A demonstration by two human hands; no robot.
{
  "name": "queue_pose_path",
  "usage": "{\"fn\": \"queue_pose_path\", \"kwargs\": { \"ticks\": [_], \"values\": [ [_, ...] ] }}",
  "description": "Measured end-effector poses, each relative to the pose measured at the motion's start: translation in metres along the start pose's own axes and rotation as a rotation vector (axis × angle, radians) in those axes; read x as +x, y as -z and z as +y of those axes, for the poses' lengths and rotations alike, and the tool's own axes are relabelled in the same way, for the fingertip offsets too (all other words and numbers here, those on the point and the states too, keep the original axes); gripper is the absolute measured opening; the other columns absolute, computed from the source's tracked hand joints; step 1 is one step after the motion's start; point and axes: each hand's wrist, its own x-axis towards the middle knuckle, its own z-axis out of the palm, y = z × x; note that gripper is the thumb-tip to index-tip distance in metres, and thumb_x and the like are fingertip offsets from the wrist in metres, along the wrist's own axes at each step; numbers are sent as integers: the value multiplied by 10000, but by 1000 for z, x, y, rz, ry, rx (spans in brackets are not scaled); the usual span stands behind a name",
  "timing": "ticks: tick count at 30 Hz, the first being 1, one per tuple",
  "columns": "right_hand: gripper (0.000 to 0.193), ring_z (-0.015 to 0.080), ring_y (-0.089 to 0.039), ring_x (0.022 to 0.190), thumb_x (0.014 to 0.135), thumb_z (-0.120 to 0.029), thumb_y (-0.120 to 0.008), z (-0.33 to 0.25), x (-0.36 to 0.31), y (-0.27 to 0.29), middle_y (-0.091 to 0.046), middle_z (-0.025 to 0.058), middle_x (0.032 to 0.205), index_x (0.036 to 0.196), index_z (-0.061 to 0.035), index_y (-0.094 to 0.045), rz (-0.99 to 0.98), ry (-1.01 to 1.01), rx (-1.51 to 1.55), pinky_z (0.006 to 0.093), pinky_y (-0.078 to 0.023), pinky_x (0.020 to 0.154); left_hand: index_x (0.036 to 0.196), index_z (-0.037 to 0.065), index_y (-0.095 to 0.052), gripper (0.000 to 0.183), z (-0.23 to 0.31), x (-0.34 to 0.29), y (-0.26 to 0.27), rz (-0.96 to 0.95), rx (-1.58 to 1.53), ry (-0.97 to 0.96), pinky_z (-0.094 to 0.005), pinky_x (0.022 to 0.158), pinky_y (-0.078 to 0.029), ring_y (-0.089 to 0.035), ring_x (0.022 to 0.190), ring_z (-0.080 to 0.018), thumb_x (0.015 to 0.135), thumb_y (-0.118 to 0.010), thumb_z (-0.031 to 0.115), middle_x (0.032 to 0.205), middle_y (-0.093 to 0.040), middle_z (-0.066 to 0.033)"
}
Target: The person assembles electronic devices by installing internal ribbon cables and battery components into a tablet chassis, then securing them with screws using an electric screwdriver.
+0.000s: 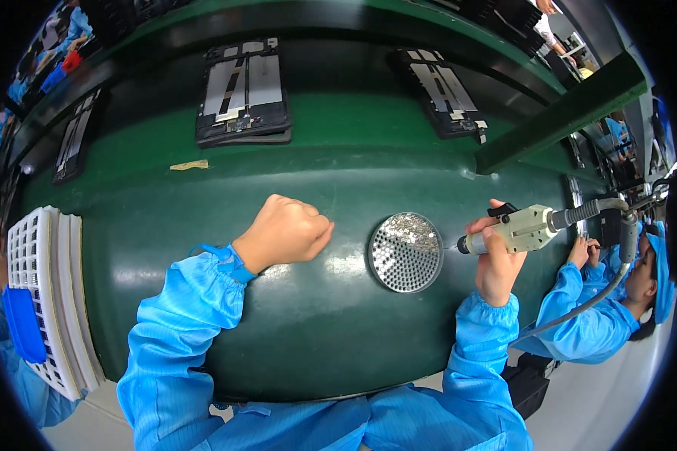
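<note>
My right hand (498, 263) grips a pale electric screwdriver (530, 228) with a dark lever and a grey cable at its back end. The screwdriver's tip points left, at the rim of a round metal tray (406, 272). This tray has a plate full of small holes, and small silvery screws (409, 228) are heaped at its far side. Left of the tray, my left hand (284, 231) is closed in a fist at the green tabletop, apart from the tray. Its palm side is hidden, so I cannot see whether anything is inside. A blue band circles that wrist.
Dark tablet-like units (244, 94) lie on the green strip beyond the table (293, 331). White slotted trays (68, 301) stand at the left with a blue piece (24, 325). A green post (560, 116) slants at the far right. A co-worker (590, 319) sits at the right.
</note>
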Motion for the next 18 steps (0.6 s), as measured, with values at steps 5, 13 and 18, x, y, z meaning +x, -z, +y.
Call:
{"fn": "queue_pose_path", "kwargs": {
  "ticks": [5,13,18],
  "values": [
    [420,150,-546,686,746,13,-537,-3,-3,-2,-549,61,748,1157,75,-477,37,-20,33,281,-448,656,486,65,-507,301,5,3,2,-25,26,25,-404,424,-407,-524,445,-291,745,-647,126,477,-504,-82],
    [424,110,-547,693,702,72,-566,5,-4,5,-568,56,809,1120,43,-503,106,38,150,242,-456,636,730,22,-559,168,-10,105,-28,71,44,137,-404,673,-462,-560,840,-308,749,-678,139,936,-567,-146],
    [358,100,-549,716,702,58,-585,-2,-3,9,-573,38,816,1059,31,-570,90,31,87,241,-456,659,1028,20,-578,415,-15,191,-82,155,35,75,-418,881,-470,-470,1149,-356,712,-736,237,1144,-507,-181]
  ]
}}
